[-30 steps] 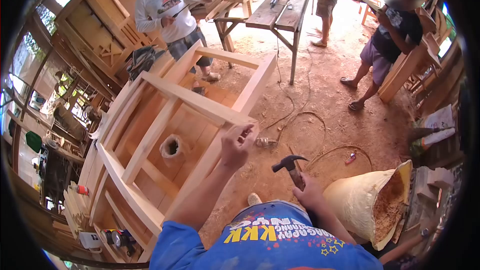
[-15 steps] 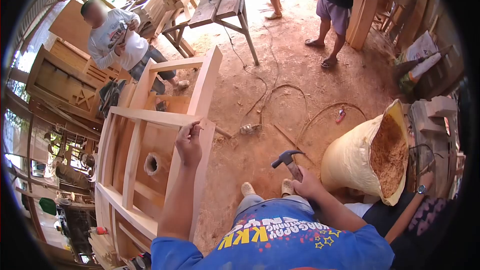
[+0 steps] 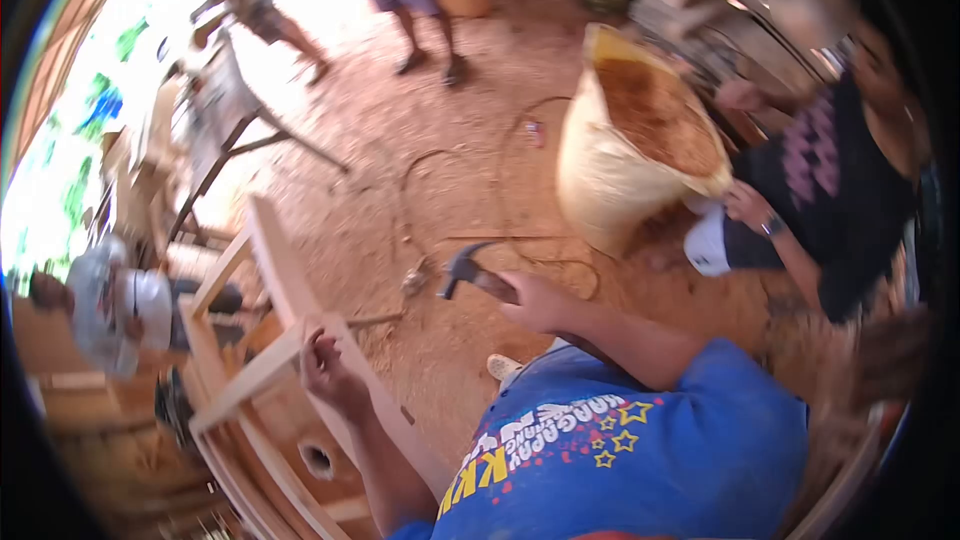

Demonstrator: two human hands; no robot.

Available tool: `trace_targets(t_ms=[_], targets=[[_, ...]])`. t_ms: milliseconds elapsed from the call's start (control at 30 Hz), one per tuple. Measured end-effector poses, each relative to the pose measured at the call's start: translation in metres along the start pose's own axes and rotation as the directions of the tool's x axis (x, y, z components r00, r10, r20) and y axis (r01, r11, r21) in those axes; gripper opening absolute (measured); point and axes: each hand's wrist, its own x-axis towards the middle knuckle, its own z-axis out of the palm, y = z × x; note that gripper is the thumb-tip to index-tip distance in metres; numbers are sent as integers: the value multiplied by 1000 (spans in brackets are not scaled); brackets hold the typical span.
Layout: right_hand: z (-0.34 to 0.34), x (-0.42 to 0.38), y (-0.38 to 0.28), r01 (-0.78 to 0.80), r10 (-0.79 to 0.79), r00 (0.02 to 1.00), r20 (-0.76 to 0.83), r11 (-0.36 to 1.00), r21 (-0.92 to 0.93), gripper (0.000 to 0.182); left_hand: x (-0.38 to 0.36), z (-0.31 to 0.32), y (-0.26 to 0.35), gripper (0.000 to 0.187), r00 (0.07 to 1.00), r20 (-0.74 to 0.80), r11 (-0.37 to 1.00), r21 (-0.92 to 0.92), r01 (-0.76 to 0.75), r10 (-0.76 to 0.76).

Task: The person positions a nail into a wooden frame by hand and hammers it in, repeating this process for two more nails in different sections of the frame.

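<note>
My right hand (image 3: 535,302) grips a claw hammer (image 3: 464,268) by its handle, with the head held out over the dirt floor in front of my blue shirt. My left hand (image 3: 332,375) is at the corner joint of a pale wooden frame (image 3: 250,377), its fingers pinched together. Whatever is between those fingertips is too small and blurred to name. The frame has a thick post (image 3: 272,255) and several rails. Lower down, a panel with a round hole (image 3: 317,460) shows inside it.
A large sack (image 3: 585,175) full of sawdust stands ahead to the right, with a co-worker's hand (image 3: 746,204) at its rim. A cable (image 3: 403,190) curls over the floor. A work table (image 3: 222,105) stands at far left. Another person (image 3: 105,305) is beyond the frame.
My view has swung to the right, bringing more of the co-worker by the sack into sight. My right hand still grips the hammer; my left stays at the frame's joint.
</note>
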Motion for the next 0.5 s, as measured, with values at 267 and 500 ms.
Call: trace_targets(t_ms=[267,500], targets=[[-15,-16,-49,234,-185,964,-192,931,279,48,6,4,-1,30,990,115,993,-76,90,-81],[-2,-20,6,-87,105,984,-144,988,131,36,5,7,-2,28,991,136,999,43,7,-13]])
